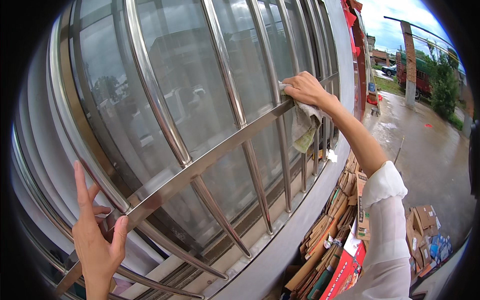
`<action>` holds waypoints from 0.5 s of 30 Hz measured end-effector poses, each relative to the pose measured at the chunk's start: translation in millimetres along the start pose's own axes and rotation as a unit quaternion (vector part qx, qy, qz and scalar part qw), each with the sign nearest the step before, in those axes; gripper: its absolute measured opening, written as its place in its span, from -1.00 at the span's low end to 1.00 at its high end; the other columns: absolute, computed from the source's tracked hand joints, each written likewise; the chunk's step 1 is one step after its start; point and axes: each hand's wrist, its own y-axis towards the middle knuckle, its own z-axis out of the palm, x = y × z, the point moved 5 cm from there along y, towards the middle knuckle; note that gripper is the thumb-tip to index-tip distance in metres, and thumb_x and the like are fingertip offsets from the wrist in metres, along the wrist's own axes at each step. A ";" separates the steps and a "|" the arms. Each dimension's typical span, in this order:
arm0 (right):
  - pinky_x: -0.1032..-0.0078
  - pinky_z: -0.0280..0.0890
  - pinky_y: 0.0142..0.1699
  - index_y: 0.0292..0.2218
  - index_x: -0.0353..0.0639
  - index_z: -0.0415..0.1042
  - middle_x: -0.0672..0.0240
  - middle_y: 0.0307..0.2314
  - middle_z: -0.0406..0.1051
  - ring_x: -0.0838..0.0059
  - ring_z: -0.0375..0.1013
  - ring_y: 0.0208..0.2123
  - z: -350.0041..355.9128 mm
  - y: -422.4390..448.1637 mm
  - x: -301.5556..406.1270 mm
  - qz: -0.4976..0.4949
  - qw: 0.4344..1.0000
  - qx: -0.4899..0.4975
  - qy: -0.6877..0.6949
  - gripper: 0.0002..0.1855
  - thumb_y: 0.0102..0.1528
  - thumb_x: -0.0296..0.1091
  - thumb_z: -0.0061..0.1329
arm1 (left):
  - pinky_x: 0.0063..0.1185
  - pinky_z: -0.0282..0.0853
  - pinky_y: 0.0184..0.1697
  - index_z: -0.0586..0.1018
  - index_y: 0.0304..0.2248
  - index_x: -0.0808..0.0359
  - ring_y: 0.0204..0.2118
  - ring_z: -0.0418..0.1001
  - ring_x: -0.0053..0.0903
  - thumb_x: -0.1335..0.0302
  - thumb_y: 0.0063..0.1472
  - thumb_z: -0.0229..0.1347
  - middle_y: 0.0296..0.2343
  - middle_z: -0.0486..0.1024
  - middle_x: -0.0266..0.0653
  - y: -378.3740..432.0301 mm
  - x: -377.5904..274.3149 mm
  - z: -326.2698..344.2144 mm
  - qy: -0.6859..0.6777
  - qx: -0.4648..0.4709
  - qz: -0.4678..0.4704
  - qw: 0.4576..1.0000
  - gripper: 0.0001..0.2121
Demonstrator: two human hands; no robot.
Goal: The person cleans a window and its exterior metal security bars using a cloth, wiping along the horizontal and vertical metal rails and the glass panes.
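Note:
My right hand (306, 89) presses a damp, grey-white cloth (306, 122) with a greenish corner onto the flat metal crossbar (225, 144) of a window grille, beside one of its upright tubes. The cloth hangs down below the bar. At the lower left, my left hand (98, 228) is raised by the same crossbar, fingers apart and holding nothing; whether it touches the metal I cannot tell. Shiny round stainless steel bars (161, 108) pass through the crossbar. Behind them is a glass window (187, 75) with reflections in it.
Bundled flattened cardboard (330, 240) leans below the window sill (258, 245). More cardboard boxes (420, 232) and blue packaging (440, 247) lie on the wet concrete ground (435, 161). A brick and concrete pillar (409, 67), a bush (444, 82) and parked vehicles stand farther off.

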 end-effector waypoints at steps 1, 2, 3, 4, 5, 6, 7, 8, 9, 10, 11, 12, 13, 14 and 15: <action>0.17 0.31 -0.27 -0.60 -0.23 0.46 -0.03 -0.64 0.40 -0.07 0.41 -0.50 2.9 9.8 3.8 -0.015 0.998 0.036 -0.046 -0.72 -0.07 -0.29 -0.23 | -0.58 0.42 -0.49 -0.10 0.27 0.16 -0.48 0.49 -0.43 0.32 -0.06 0.13 -0.12 0.47 0.07 -0.5 2.5 0.3 0.007 -0.045 0.019 0.999 -0.08; 0.18 0.33 -0.29 -0.61 -0.21 0.48 -0.02 -0.63 0.41 -0.06 0.42 -0.51 11.8 18.6 4.6 -0.016 0.996 0.055 -0.072 -0.72 -0.08 -0.29 -0.23 | -0.61 0.39 -0.48 -0.09 0.27 0.17 -0.49 0.47 -0.45 0.34 -0.06 0.09 -0.12 0.46 0.11 -0.1 0.4 1.2 0.011 -0.053 0.017 0.998 -0.10; 0.19 0.34 -0.31 -0.61 -0.19 0.49 -0.02 -0.63 0.42 -0.05 0.43 -0.52 16.8 26.1 7.9 -0.020 0.992 0.074 -0.100 -0.72 -0.08 -0.28 -0.22 | -0.63 0.35 -0.48 -0.09 0.27 0.18 -0.51 0.46 -0.47 0.35 -0.05 0.05 -0.13 0.46 0.15 0.4 -1.6 0.3 0.012 -0.065 0.015 0.998 -0.12; 0.17 0.34 -0.32 -0.62 -0.19 0.50 -0.02 -0.60 0.43 -0.04 0.44 -0.55 16.7 24.8 9.0 -0.009 0.995 0.062 -0.079 -0.71 -0.09 -0.25 -0.20 | -0.61 0.36 -0.46 -0.06 0.27 0.20 -0.51 0.45 -0.47 0.33 -0.04 0.05 -0.13 0.46 0.14 0.8 -1.0 2.7 0.021 -0.039 0.006 0.999 -0.13; 0.18 0.33 -0.29 -0.57 -0.18 0.51 -0.01 -0.60 0.44 -0.02 0.44 -0.52 17.2 13.0 8.6 0.019 0.998 0.057 -0.011 -0.71 -0.08 -0.24 -0.21 | -0.59 0.36 -0.45 -0.04 0.27 0.21 -0.51 0.45 -0.46 0.31 -0.04 0.05 -0.14 0.47 0.13 0.8 1.2 4.8 0.029 -0.013 -0.001 0.999 -0.15; 0.18 0.32 -0.29 -0.53 -0.17 0.51 0.01 -0.61 0.43 -0.02 0.43 -0.51 14.2 3.4 9.6 0.051 0.996 0.015 0.071 -0.71 -0.07 -0.24 -0.23 | -0.57 0.37 -0.44 -0.01 0.26 0.22 -0.51 0.44 -0.45 0.29 -0.03 0.04 -0.14 0.48 0.12 -0.9 5.6 5.5 0.038 0.007 -0.011 0.999 -0.16; 0.18 0.30 -0.29 -0.50 -0.17 0.50 0.04 -0.61 0.43 -0.03 0.43 -0.50 11.5 -6.5 9.0 0.081 0.985 -0.026 0.152 -0.71 -0.06 -0.24 -0.24 | -0.56 0.36 -0.45 0.03 0.25 0.23 -0.52 0.44 -0.45 0.26 -0.01 0.04 -0.19 0.49 0.08 -1.9 7.3 7.2 0.049 -0.004 0.000 0.999 -0.18; 0.20 0.27 -0.28 -0.44 -0.18 0.48 0.06 -0.60 0.42 -0.01 0.41 -0.48 10.6 -15.2 10.5 0.108 0.972 -0.053 0.200 -0.71 -0.05 -0.24 -0.24 | -0.55 0.35 -0.47 0.07 0.24 0.24 -0.53 0.44 -0.44 0.23 0.01 0.04 -0.23 0.51 0.04 -2.9 9.5 10.2 0.061 -0.015 0.011 0.998 -0.21; 0.23 0.27 -0.28 -0.41 -0.24 0.46 0.06 -0.54 0.43 0.03 0.41 -0.46 14.1 -23.3 15.8 0.117 0.941 -0.088 0.305 -0.73 -0.06 -0.28 -0.20 | -0.54 0.34 -0.48 0.11 0.23 0.25 -0.54 0.44 -0.44 0.20 0.02 0.05 -0.28 0.53 0.00 -3.2 11.3 8.8 0.080 -0.024 0.025 0.996 -0.23; 0.25 0.27 -0.27 -0.41 -0.27 0.45 0.06 -0.51 0.43 0.04 0.40 -0.43 14.1 -30.1 19.2 0.096 0.938 -0.128 0.306 -0.74 -0.06 -0.30 -0.19 | -0.52 0.32 -0.46 0.16 0.21 0.27 -0.56 0.43 -0.41 0.21 0.04 0.03 -0.32 0.53 -0.01 -3.8 16.0 10.7 0.087 0.000 0.021 0.996 -0.27; 0.27 0.27 -0.25 -0.40 -0.29 0.44 0.07 -0.49 0.43 0.06 0.40 -0.41 14.4 -34.1 20.1 0.075 0.934 -0.169 0.307 -0.75 -0.07 -0.33 -0.18 | -0.50 0.30 -0.45 0.20 0.18 0.29 -0.58 0.41 -0.38 0.21 0.06 0.02 -0.35 0.52 -0.03 -5.4 21.2 10.5 0.095 0.024 0.016 0.995 -0.31; 0.30 0.26 -0.21 -0.38 -0.30 0.44 0.08 -0.47 0.42 0.07 0.40 -0.35 16.9 -39.1 18.9 0.057 0.938 -0.193 0.282 -0.76 -0.06 -0.37 -0.18 | -0.48 0.28 -0.43 0.25 0.16 0.31 -0.60 0.40 -0.35 0.22 0.08 0.01 -0.39 0.51 -0.04 -4.9 22.6 10.7 0.101 0.053 0.016 0.993 -0.34; 0.32 0.25 -0.18 -0.37 -0.30 0.43 0.11 -0.46 0.41 0.09 0.38 -0.33 15.6 -44.5 20.1 0.052 0.932 -0.225 0.278 -0.79 -0.07 -0.42 -0.15 | -0.47 0.26 -0.43 0.29 0.14 0.32 -0.60 0.39 -0.34 0.22 0.09 0.00 -0.42 0.50 -0.06 -0.1 17.3 9.1 0.096 0.097 0.004 0.991 -0.38; 0.34 0.25 -0.17 -0.36 -0.30 0.41 0.12 -0.43 0.41 0.11 0.37 -0.33 13.5 -54.0 24.2 0.040 0.920 -0.263 0.288 -0.79 -0.08 -0.46 -0.14 | -0.46 0.24 -0.42 0.33 0.11 0.34 -0.60 0.38 -0.32 0.22 0.11 -0.01 -0.44 0.48 -0.07 4.2 7.5 5.6 0.090 0.141 -0.007 0.986 -0.41; 0.35 0.25 -0.16 -0.35 -0.31 0.40 0.14 -0.41 0.40 0.13 0.37 -0.32 12.5 -65.7 28.3 0.029 0.907 -0.297 0.296 -0.79 -0.10 -0.49 -0.13 | -0.45 0.23 -0.42 0.37 0.08 0.35 -0.60 0.37 -0.31 0.21 0.13 -0.03 -0.47 0.47 -0.08 5.9 -0.8 10.3 0.083 0.189 -0.018 0.978 -0.44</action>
